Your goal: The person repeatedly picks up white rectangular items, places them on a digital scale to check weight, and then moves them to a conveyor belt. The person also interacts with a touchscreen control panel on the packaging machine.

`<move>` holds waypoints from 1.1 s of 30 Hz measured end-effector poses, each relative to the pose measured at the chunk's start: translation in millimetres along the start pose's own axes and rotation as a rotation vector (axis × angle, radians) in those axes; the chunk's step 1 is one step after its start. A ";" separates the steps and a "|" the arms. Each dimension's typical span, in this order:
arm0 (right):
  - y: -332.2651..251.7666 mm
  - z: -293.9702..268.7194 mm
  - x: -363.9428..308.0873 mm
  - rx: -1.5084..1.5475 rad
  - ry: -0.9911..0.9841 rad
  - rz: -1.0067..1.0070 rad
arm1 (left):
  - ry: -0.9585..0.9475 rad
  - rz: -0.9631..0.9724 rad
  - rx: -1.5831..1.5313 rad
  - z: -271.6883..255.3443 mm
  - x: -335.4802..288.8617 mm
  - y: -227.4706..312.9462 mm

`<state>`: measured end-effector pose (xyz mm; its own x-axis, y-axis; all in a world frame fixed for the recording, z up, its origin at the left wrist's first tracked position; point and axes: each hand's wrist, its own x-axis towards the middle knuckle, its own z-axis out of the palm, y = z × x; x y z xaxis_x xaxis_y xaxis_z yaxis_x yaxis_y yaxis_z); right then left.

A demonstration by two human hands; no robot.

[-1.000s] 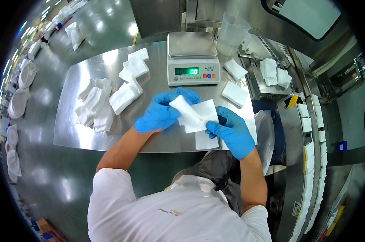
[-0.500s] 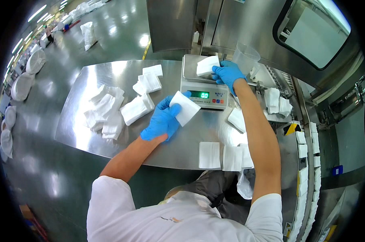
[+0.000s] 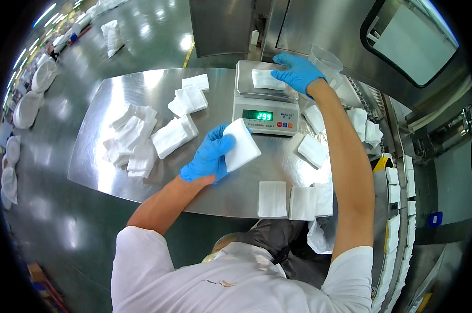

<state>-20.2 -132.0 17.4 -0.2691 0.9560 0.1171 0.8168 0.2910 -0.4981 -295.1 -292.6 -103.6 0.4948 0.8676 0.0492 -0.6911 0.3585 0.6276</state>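
Observation:
In my blue-gloved left hand (image 3: 207,156), thumb and fingers pinch a small stack of folded white tissues (image 3: 242,146) above the steel table. My right hand (image 3: 301,73), gloved in blue as well, hovers at the right edge of the electronic scale's plate with its fingers apart. Beside its thumb another stack of tissues (image 3: 267,79) lies flat on the plate. The white scale (image 3: 267,116) shows lit green digits on its front.
Loose tissue stacks (image 3: 129,135) are heaped on the left of the steel table (image 3: 90,156). Others (image 3: 272,199) line its near edge. A clear plastic cup (image 3: 325,58) stands behind the scale. Along the right runs a conveyor (image 3: 403,229) with rows of white stacks.
My right hand has let go of the tissue stack, which now lies flat on the scale, and has lifted slightly. The display's digits have changed. My left hand still holds its stack.

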 end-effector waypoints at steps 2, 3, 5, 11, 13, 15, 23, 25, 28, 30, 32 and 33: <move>-5.5 0.9 10.6 -0.068 -0.072 0.011 | -0.093 -0.072 0.048 5.5 -0.8 3.5; -7.2 1.5 15.5 -0.102 -0.108 0.017 | -0.140 -0.109 0.072 8.5 -1.6 4.6; -10.6 4.6 24.4 -0.127 -0.138 -0.006 | -0.241 -0.136 0.071 11.9 -5.7 3.4; -16.7 10.8 35.7 -0.115 -0.257 -0.028 | -0.442 -0.144 0.038 14.9 -1.7 -2.1; -10.1 13.1 40.2 -0.157 -0.288 -0.067 | -0.390 -0.164 0.046 18.8 -2.6 -5.0; 0.2 11.3 39.4 -0.260 -0.293 -0.091 | -0.342 -0.180 0.188 23.2 -5.4 0.1; -46.2 36.3 52.3 -0.310 -0.284 0.073 | -0.154 -0.064 0.261 6.8 -23.4 8.6; -33.0 33.1 40.6 -0.244 -0.185 0.089 | -0.244 -0.044 0.315 4.9 -19.6 6.8; -38.9 16.5 -6.9 -0.021 0.044 0.202 | 0.062 -0.032 0.310 -11.3 -21.8 3.5; 1.3 11.6 -31.0 0.156 0.045 0.036 | 0.237 -0.027 0.289 -34.3 -23.7 4.3; -2.0 -0.2 -89.3 0.825 -0.022 0.208 | 0.060 0.034 0.181 -47.1 -23.7 8.4; -5.4 -7.5 -114.4 0.831 0.034 0.274 | 0.019 0.057 0.156 -47.3 -24.0 8.5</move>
<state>10.0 -242.7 13.1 -0.0913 0.9927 -0.0794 0.2109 -0.0586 -0.9757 -337.7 -294.1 -136.2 0.4460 0.8920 0.0739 -0.6265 0.2522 0.7375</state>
